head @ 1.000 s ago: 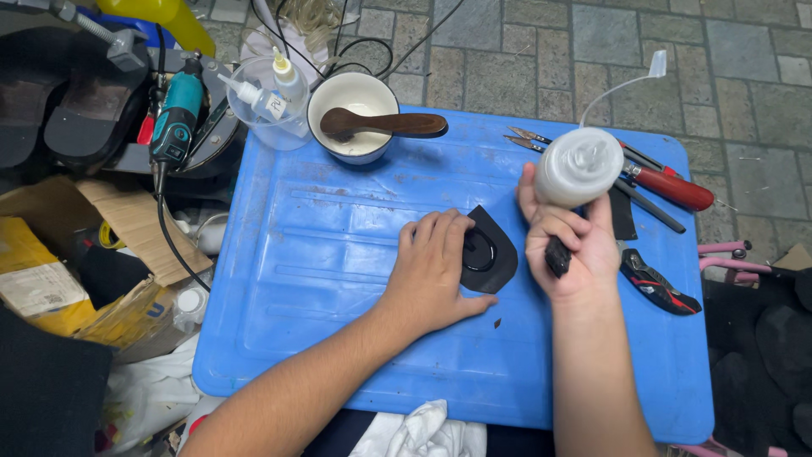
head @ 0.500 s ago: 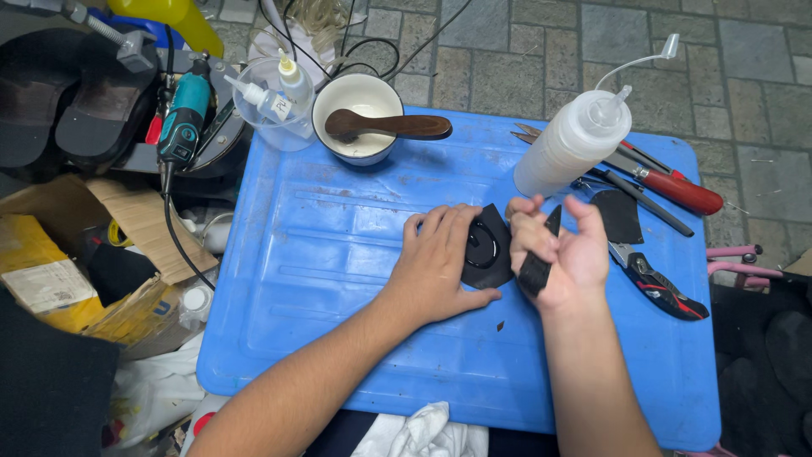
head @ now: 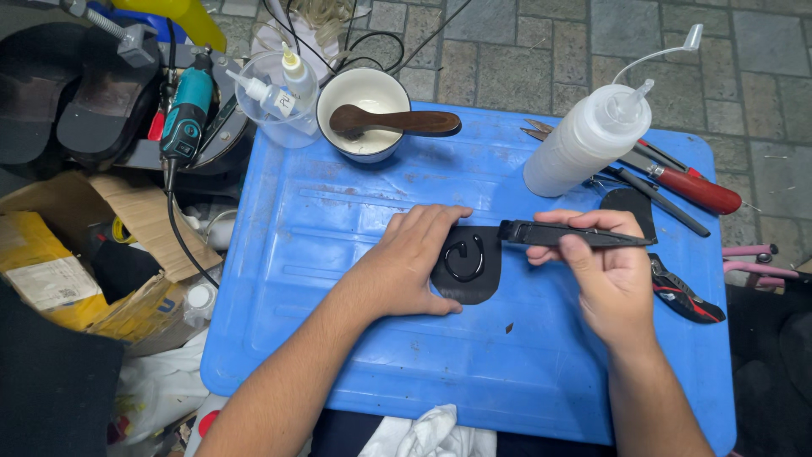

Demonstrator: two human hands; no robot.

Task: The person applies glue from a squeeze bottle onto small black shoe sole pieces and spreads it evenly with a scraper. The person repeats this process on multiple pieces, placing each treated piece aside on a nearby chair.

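My left hand [head: 414, 262] lies flat on the blue table top [head: 338, 338], its fingers pressing the left edge of a black leather piece [head: 467, 267] that carries a glossy curved line of glue. My right hand [head: 605, 271] holds a long black strap-like piece [head: 575, 234] level, with its left end over the leather piece's top right corner. A white squeeze bottle [head: 588, 144] with a thin nozzle stands upright just beyond my right hand.
A white bowl [head: 364, 101] with a brown wooden spoon sits at the back. Red-handled tools [head: 685, 182] and black-red pliers [head: 685, 292] lie at the right. A teal rotary tool [head: 186, 114], a clear cup with small bottles, shoe soles and cardboard boxes crowd the left.
My right hand set the white squeeze bottle down upright at the back right and now holds the black strap-like piece over the leather piece. My left hand stayed on the leather.
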